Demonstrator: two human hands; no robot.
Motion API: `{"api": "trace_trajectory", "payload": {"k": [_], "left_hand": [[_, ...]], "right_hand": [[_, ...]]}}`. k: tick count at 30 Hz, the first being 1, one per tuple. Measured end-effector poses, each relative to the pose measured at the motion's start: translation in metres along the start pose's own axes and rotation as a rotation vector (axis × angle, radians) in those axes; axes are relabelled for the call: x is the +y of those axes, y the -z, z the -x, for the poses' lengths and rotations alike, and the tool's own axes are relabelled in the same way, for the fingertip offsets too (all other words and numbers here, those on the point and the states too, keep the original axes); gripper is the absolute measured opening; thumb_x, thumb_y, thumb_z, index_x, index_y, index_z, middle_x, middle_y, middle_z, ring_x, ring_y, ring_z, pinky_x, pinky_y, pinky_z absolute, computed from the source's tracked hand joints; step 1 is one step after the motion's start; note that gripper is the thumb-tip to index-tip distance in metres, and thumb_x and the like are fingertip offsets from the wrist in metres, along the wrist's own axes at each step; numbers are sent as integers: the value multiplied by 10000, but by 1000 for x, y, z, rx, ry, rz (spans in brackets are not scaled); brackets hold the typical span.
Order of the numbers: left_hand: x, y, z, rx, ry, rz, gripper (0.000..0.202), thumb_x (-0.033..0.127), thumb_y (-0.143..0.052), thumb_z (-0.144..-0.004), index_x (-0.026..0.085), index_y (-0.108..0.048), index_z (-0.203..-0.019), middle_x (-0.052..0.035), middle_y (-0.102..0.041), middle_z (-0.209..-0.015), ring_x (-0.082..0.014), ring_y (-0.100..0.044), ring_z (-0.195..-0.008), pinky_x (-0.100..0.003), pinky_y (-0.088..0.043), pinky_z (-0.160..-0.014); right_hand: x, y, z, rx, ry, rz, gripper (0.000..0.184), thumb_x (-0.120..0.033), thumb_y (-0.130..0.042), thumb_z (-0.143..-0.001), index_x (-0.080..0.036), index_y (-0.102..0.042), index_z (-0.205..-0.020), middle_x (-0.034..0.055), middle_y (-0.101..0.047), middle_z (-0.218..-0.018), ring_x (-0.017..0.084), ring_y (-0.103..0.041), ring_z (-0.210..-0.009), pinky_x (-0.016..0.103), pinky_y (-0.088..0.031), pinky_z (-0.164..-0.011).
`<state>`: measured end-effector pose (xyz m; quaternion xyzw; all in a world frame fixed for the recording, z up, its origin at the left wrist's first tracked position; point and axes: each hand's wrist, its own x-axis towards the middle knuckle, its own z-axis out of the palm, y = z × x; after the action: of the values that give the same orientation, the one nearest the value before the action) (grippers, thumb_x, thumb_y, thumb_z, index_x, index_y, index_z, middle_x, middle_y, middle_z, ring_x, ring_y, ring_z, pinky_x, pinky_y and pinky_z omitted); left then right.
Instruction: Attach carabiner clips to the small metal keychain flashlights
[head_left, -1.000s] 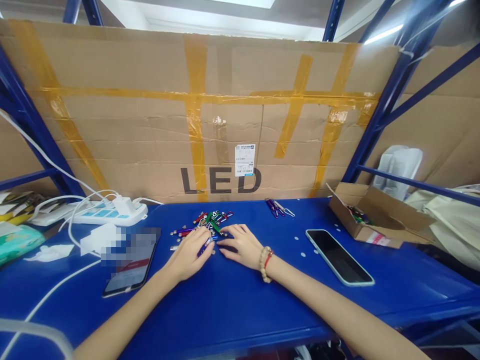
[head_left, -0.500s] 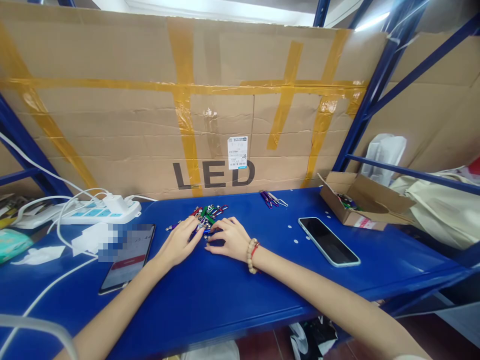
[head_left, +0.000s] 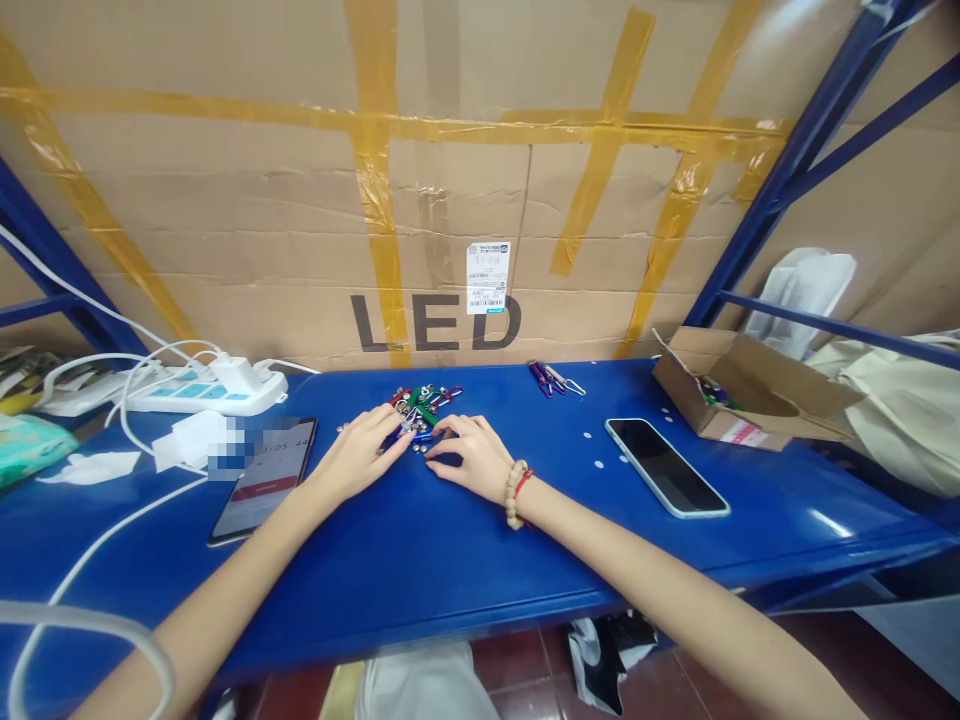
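Observation:
A pile of small coloured keychain torches (head_left: 421,407), red, green, blue and purple, lies on the blue table (head_left: 450,560) near the cardboard wall. My left hand (head_left: 358,455) rests at the pile's near left, fingers curled on a blue piece. My right hand (head_left: 471,452), with a bead bracelet on its wrist, lies at the pile's near right, fingers bent down onto the table beside small silver parts. What the fingers of each hand pinch is too small to name.
A phone with a lit screen (head_left: 264,478) lies left of my hands, a dark phone (head_left: 666,466) to the right. Two purple torches (head_left: 551,377) sit apart. An open cardboard box (head_left: 742,395) stands far right, a power strip (head_left: 196,390) with white cables far left.
The view tipped down and shifted slightly. Both hands stayed at the pile's near edge, fingers working closer together on the small pieces.

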<state>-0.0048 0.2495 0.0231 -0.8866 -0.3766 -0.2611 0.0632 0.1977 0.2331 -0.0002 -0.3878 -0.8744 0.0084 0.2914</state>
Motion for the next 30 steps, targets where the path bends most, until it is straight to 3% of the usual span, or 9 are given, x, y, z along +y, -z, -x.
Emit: {"api": "trace_trajectory", "payload": {"k": [5, 10, 14, 18, 23, 30], "left_hand": [[17, -5, 0, -17, -92, 5, 307, 367, -322, -932, 162, -534, -844, -66, -585, -878, -182, -553, -826, -297, -448, -755], [11, -12, 1, -35, -113, 29, 310, 363, -334, -932, 157, -542, -828, -76, -584, -884, -191, -563, -828, -305, -462, -762], [6, -14, 1, -50, -65, 65, 329, 401, -341, -929, 159, -543, -833, -65, -583, -841, -195, -558, -800, -316, -462, -737], [15, -14, 1, -45, -38, 149, 319, 387, -319, -940, 164, -532, -857, -56, -596, -841, -182, -555, -795, -309, -452, -752], [25, -12, 1, -54, 31, 227, 286, 349, -306, -947, 180, -509, -839, -35, -588, -811, -169, -542, -750, -284, -439, -703], [25, -13, 3, -87, 12, 247, 277, 382, -317, -943, 182, -503, -895, -49, -612, -876, -186, -572, -807, -295, -440, -741]], "right_hand": [[4, -2, -1, -2, -12, 48, 137, -284, -588, -841, -186, -681, -818, 35, -604, -1009, 144, -533, -881, 306, -298, -792], [4, 2, -2, 28, -26, 61, 127, -270, -598, -832, -169, -659, -785, 35, -612, -989, 140, -551, -870, 292, -319, -768], [-2, 13, 0, 199, -4, 48, 133, -266, -556, -861, -173, -650, -850, 31, -623, -990, 115, -576, -870, 259, -361, -742], [-7, 25, 3, 351, 110, 11, 185, -284, -511, -888, -175, -659, -861, 32, -649, -949, 96, -604, -830, 220, -433, -722], [-7, 27, 6, 360, 163, -56, 198, -297, -498, -893, -200, -671, -896, 19, -673, -934, 82, -632, -813, 174, -500, -709], [-10, 24, 6, 337, 207, -51, 240, -274, -453, -920, -191, -673, -970, 24, -675, -967, 87, -639, -840, 166, -514, -711]]}}
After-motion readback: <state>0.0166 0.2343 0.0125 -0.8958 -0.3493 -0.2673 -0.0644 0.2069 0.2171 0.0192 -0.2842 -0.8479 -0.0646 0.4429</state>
